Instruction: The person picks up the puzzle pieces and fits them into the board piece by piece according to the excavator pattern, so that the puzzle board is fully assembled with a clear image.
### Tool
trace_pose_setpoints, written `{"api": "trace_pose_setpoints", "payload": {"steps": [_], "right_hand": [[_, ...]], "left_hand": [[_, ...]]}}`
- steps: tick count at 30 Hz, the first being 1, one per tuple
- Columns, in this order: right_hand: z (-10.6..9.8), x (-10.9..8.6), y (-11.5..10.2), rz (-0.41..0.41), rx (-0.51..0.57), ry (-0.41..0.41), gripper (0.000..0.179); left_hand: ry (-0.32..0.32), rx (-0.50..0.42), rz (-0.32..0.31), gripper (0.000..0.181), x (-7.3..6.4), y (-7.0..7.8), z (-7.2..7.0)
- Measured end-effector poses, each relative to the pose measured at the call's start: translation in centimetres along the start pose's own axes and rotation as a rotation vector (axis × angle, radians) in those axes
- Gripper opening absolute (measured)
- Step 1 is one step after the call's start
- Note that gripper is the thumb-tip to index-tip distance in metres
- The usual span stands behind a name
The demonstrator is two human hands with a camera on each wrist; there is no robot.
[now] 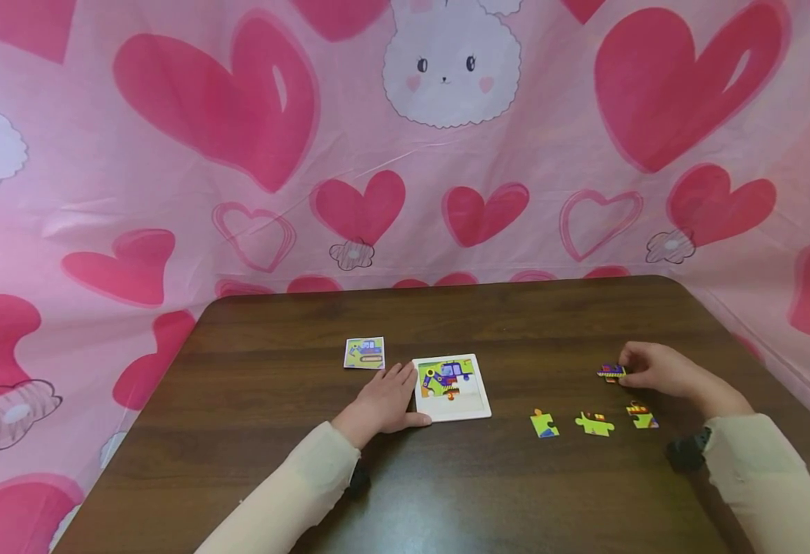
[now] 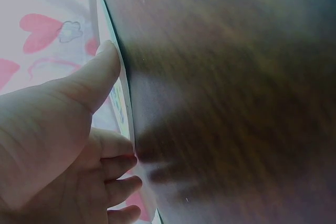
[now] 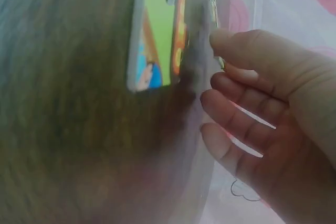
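My left hand [image 1: 384, 400] rests at the left side of a white puzzle tray [image 1: 482, 391], its thumb along the near edge. In the left wrist view the thumb [image 2: 100, 74] and fingertips touch the tray's edge. Inside the tray, joined pieces form part of a picture of a blue excavator [image 1: 449, 373]; the lower right shows bare white. My right hand [image 1: 668, 377] pinches a purple and yellow puzzle piece [image 1: 611, 372] between thumb and fingers. In the right wrist view that piece [image 3: 214, 14] appears edge-on at the thumb tip.
Three loose pieces lie on the brown table [image 1: 474, 485]: a green one [image 1: 545, 425] at left, another green one [image 1: 595, 425] in the middle, and a green and red one [image 1: 643, 415] nearest the right hand. A picture card [image 1: 365, 353] lies beyond the left hand.
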State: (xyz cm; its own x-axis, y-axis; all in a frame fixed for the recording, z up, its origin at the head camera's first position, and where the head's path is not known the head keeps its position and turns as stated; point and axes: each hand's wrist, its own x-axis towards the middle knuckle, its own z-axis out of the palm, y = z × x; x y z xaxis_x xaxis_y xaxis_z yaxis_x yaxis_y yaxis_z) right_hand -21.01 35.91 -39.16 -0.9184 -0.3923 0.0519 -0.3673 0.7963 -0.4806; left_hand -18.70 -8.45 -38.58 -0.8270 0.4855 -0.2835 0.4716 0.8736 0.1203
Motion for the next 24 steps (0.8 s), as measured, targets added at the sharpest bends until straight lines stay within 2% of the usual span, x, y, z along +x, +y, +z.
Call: {"api": "trace_pose_setpoints", "payload": {"steps": [12, 24], "right_hand": [[0.1, 1.3, -2.4, -0.022, 0.031, 0.061, 0.026], [0.7, 3.1, -6.4, -0.08, 0.054, 0.044, 0.026]], "left_hand": [[-0.006, 0.025, -0.003, 0.085, 0.2, -0.1, 0.2], [0.001, 0.018, -0.003, 0.085, 0.1, 0.0, 0.2]]}}
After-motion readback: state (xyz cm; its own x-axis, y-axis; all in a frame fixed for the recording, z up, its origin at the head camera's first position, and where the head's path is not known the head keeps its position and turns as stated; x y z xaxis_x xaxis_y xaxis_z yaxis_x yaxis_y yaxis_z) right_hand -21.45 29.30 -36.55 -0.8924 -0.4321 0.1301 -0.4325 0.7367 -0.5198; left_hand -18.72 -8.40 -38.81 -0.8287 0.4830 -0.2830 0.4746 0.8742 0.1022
